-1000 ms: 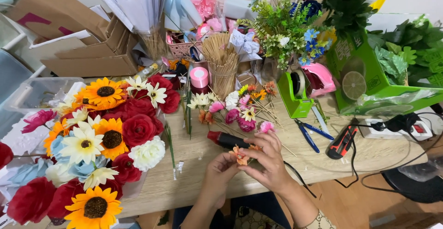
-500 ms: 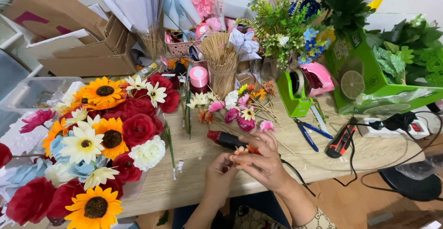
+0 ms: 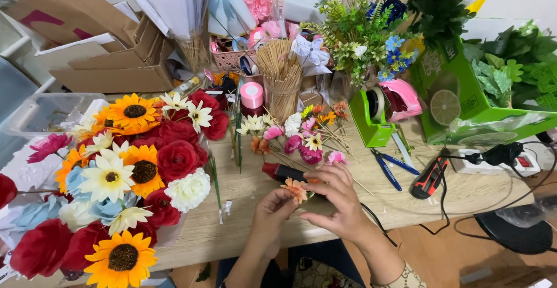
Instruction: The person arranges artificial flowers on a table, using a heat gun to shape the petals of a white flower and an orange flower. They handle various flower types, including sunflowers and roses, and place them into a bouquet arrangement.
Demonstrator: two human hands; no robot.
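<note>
Item: small orange artificial flower, held over the front edge of the wooden tabletop, near its middle. My left hand pinches it from below, fingers closed narrow on the base of the bloom; my right hand curls over it from the right, fingertips closed on the petals and what looks like a thin stem, though the stem itself is mostly hidden. Just behind the flower: a red-and-black glue gun lying on the tabletop, nozzle end hidden by my fingers. Further back: loose small blooms on wooden sticks; a jar of bare sticks toward the back edge. Left side: large bunch of sunflowers, red roses and white daisies. Right of centre: blue-handled pliers, green tape dispenser. Handling note: I keep the pinch light so the petals do not crush, hold the bloom level, and keep my fingertips clear of the gun's tip.
</note>
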